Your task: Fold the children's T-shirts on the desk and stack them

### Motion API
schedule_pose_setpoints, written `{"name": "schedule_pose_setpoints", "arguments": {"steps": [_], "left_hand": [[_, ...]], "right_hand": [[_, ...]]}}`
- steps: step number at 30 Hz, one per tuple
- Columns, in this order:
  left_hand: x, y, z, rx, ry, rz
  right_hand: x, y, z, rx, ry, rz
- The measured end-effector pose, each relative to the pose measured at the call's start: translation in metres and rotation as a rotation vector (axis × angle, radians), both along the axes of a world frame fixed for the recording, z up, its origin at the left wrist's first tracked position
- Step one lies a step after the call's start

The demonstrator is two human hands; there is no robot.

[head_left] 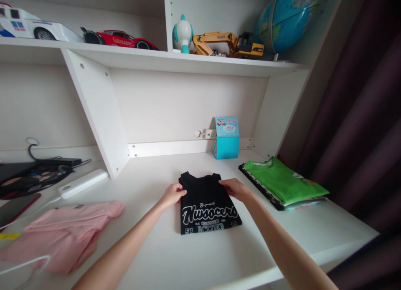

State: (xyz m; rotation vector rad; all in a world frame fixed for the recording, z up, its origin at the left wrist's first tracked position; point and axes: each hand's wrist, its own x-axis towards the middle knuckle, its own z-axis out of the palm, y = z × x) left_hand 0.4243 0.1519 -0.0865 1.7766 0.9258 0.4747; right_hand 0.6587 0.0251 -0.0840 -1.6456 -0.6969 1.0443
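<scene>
A black T-shirt point(205, 198) with white lettering lies folded into a neat rectangle on the white desk point(150, 256), its neckline toward the back. My left hand point(173, 195) pinches the shirt's left edge below the shoulder, thumb on top. On the opposite side, my right hand point(236, 188) grips the right edge near the shoulder, fingers closed on the cloth. To the right sits a stack of folded clothes with a green T-shirt point(285, 179) on top. A pink garment point(69, 233) lies loosely at the left.
A blue desk calendar point(227, 137) stands at the back beside a wall socket point(209, 134). At left are a white power strip point(83, 183), cables and a dark bundle point(37, 177). The shelf overhead point(188, 62) holds toy vehicles and a globe point(288, 21). A dark curtain point(351, 127) hangs at right.
</scene>
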Motion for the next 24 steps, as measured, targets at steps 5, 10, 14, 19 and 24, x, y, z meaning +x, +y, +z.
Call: {"name": "schedule_pose_setpoints", "arguments": {"steps": [5, 10, 14, 19, 24], "left_hand": [[0.000, 0.004, -0.006, 0.010, -0.012, 0.002], [-0.001, 0.005, -0.010, 0.027, -0.022, 0.008], [-0.002, 0.003, -0.008, 0.004, -0.051, -0.002], [-0.002, 0.002, -0.006, -0.060, -0.086, -0.004], [-0.001, 0.004, -0.005, -0.135, -0.093, 0.003]], "right_hand": [[-0.002, 0.003, -0.007, 0.031, 0.012, 0.001], [-0.011, 0.007, -0.005, 0.125, -0.073, 0.056], [-0.012, 0.011, 0.001, 0.164, -0.155, 0.114], [-0.007, 0.017, 0.002, 0.117, -0.177, 0.162], [-0.004, 0.019, -0.001, 0.098, -0.186, 0.125]]}}
